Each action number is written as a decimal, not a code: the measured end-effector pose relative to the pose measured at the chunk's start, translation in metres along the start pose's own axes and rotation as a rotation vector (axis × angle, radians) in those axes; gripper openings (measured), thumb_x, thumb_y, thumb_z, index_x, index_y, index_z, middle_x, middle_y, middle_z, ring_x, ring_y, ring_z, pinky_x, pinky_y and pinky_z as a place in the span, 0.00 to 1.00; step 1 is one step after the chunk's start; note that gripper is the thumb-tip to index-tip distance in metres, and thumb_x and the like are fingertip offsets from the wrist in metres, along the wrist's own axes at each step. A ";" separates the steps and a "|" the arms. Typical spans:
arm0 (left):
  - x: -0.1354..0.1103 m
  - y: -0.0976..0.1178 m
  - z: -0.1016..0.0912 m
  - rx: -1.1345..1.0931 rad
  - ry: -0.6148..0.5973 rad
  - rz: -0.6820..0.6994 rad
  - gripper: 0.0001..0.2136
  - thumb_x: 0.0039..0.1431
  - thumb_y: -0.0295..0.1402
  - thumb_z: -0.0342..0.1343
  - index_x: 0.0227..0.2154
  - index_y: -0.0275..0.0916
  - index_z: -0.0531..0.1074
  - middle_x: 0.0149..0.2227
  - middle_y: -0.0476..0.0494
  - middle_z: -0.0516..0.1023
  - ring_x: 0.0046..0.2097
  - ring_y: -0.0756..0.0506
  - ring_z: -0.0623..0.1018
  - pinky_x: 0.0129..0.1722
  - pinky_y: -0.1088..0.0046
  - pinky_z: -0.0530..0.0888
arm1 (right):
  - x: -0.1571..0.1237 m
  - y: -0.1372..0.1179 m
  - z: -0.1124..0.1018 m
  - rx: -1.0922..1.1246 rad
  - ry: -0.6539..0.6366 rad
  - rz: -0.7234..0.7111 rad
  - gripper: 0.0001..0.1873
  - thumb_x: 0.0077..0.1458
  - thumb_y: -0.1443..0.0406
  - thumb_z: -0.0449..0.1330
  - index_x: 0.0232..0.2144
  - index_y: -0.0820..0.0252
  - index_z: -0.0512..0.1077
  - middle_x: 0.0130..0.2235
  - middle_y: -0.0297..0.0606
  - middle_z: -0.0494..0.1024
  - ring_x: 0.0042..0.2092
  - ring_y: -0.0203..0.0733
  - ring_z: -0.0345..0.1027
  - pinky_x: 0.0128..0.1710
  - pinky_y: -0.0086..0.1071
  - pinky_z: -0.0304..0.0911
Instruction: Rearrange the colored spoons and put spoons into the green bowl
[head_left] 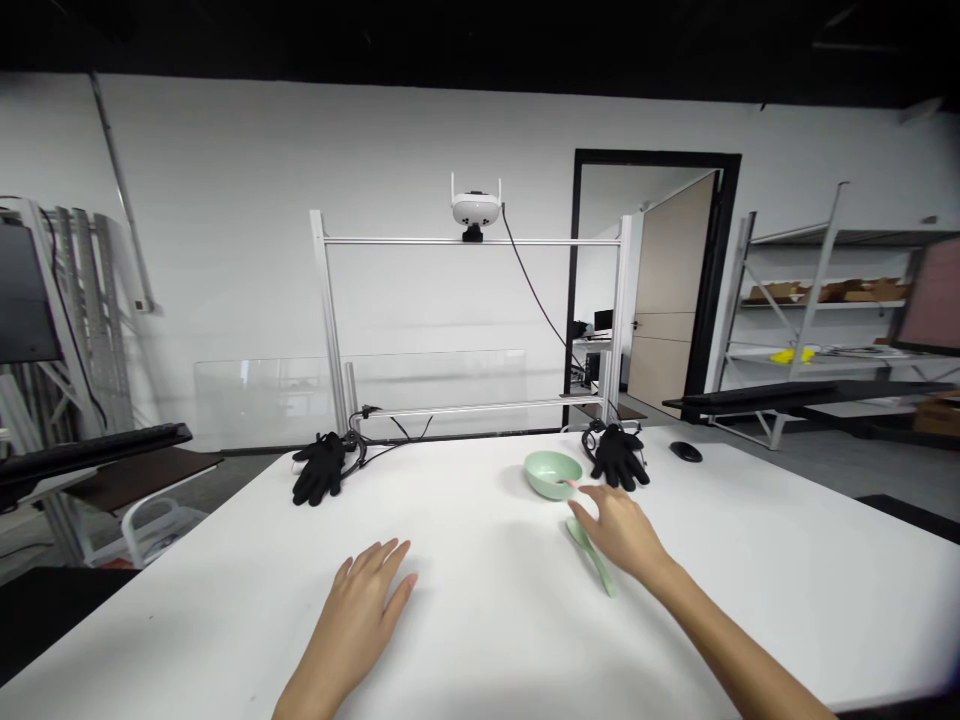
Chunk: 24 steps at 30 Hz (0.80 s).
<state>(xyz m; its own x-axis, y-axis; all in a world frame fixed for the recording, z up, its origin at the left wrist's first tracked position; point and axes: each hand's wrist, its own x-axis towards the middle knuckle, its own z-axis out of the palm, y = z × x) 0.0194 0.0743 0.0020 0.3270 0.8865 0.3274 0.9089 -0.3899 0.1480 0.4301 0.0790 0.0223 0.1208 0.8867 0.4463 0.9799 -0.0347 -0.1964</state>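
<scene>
Green bowl [545, 488] sits toward the white table [480, 620]'s far edge, right of center. Right hand [619, 525] is at its near-right rim; can't tell from here if it's gripping anything. Green spoon [596, 562] lies just beside, handle toward near edge. Left hand [352, 615] open, empty, nearer the left edge.
</scene>
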 end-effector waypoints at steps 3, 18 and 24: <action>-0.002 -0.001 0.002 -0.006 0.007 0.000 0.26 0.71 0.47 0.42 0.65 0.44 0.68 0.67 0.42 0.70 0.68 0.34 0.66 0.67 0.46 0.63 | 0.042 0.004 -0.005 -0.071 -0.068 0.056 0.27 0.67 0.53 0.49 0.54 0.64 0.76 0.49 0.54 0.80 0.54 0.57 0.72 0.49 0.40 0.65; -0.011 -0.003 0.001 -0.056 -0.026 -0.024 0.26 0.71 0.48 0.43 0.65 0.45 0.68 0.67 0.42 0.70 0.69 0.33 0.66 0.67 0.44 0.63 | 0.148 0.020 0.038 -0.097 -0.500 0.296 0.08 0.43 0.66 0.66 0.23 0.70 0.80 0.34 0.55 0.81 0.40 0.56 0.78 0.37 0.36 0.65; -0.011 -0.006 0.002 -0.046 -0.040 -0.032 0.26 0.72 0.48 0.43 0.65 0.44 0.68 0.67 0.41 0.70 0.68 0.33 0.66 0.67 0.44 0.63 | 0.152 0.019 0.048 -0.107 -0.487 0.318 0.21 0.50 0.59 0.67 0.40 0.73 0.81 0.42 0.60 0.82 0.46 0.56 0.78 0.41 0.37 0.66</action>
<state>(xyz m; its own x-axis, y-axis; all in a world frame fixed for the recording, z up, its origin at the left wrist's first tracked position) 0.0106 0.0674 -0.0041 0.3089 0.9077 0.2841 0.9065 -0.3714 0.2009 0.4599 0.2350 0.0449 0.3489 0.9340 -0.0769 0.9212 -0.3569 -0.1547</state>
